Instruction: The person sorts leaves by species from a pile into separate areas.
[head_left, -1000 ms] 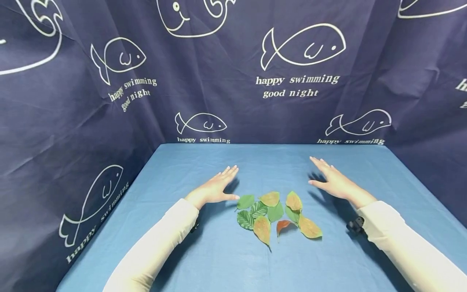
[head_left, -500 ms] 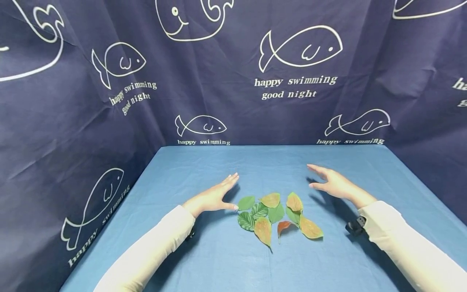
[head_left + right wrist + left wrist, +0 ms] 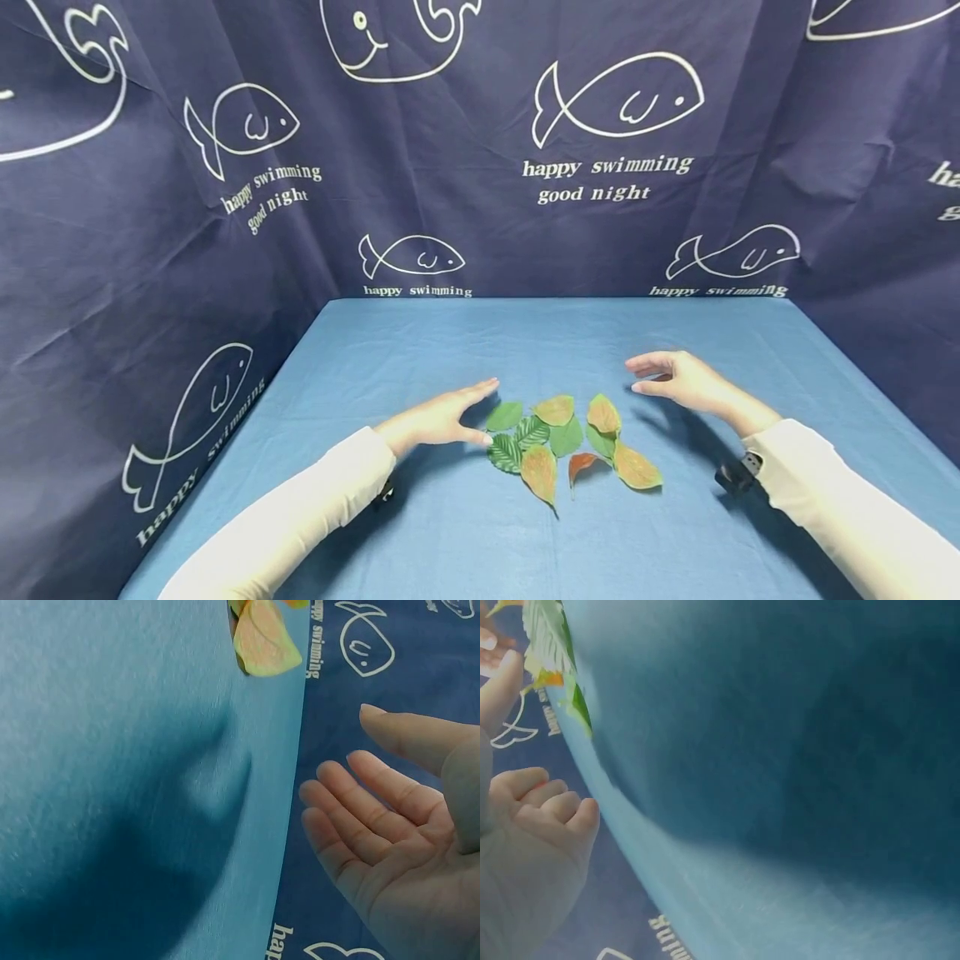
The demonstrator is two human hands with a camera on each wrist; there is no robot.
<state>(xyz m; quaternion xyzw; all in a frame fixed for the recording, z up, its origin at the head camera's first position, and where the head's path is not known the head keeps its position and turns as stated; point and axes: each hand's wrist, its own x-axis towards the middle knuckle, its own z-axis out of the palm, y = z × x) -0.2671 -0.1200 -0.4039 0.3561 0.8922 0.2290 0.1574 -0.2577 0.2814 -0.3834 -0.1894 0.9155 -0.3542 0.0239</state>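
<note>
Several loose leaves lie in a cluster on the blue cloth in the head view. At its left are a plain green leaf [image 3: 506,416] and a ribbed dark green leaf [image 3: 505,452]. A yellow-brown leaf [image 3: 539,475] lies in front, beside a small curled red-brown leaf [image 3: 587,467]. Another yellow-brown leaf [image 3: 637,467] forms the right end. My left hand [image 3: 435,418] hovers at the cluster's left side, thumb tip near the ribbed leaf; contact cannot be told. Beyond the right end, my right hand [image 3: 688,383] hovers with loosely bent fingers. Both hands hold nothing.
A blue cloth [image 3: 450,542] covers the table. Dark blue curtains [image 3: 495,192] with white fish drawings stand behind it and along both sides. A small black device [image 3: 738,473] sits under the right cuff.
My left hand has come nearer to me and lower, from the plain green leaf towards the ribbed one. The right hand's fingers have bent and drawn back slightly. The leaves lie unchanged.
</note>
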